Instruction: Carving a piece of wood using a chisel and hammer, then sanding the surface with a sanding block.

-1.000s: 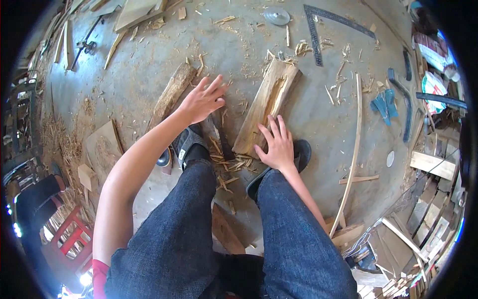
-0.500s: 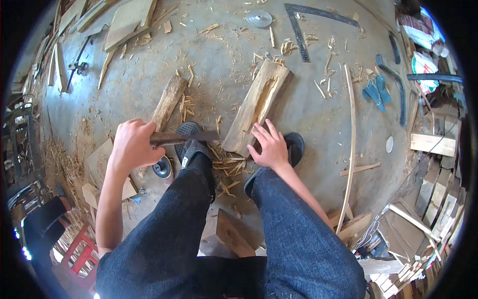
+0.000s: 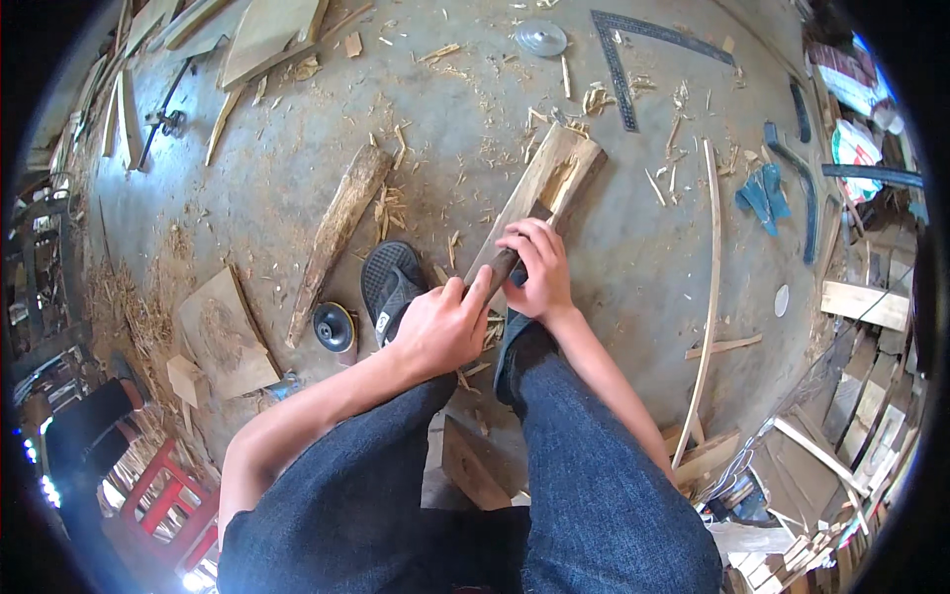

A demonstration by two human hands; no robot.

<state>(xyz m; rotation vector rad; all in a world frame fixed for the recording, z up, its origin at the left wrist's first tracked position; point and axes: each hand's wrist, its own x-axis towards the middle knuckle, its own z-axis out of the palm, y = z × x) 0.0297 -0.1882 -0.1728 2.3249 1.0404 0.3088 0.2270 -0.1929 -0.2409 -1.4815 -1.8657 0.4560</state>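
Note:
A pale wooden block (image 3: pixel 524 201) with a rough groove (image 3: pixel 566 180) cut along it lies on the floor in front of my feet. Over the block's near part I hold a dark chisel (image 3: pixel 504 264), its flat end in the groove. My left hand (image 3: pixel 435 325) is closed around the near end of the tool. Farther along, my right hand (image 3: pixel 541 269) has its fingers wrapped over the chisel close to the groove; its thumb side is partly hidden. The block's near end is mostly covered by my hands.
Left of the block lie a bark-edged wood strip (image 3: pixel 341 218) and a round black pad (image 3: pixel 333 327). My sandal (image 3: pixel 391 282) is close by. A metal square (image 3: pixel 623 74) and clear disc (image 3: pixel 540 39) lie far off. A long thin lath (image 3: pixel 710 297) runs along the right.
My left hand has swung right, bringing the chisel from above my left foot onto the block. My right hand has moved from resting on the block to gripping the chisel.

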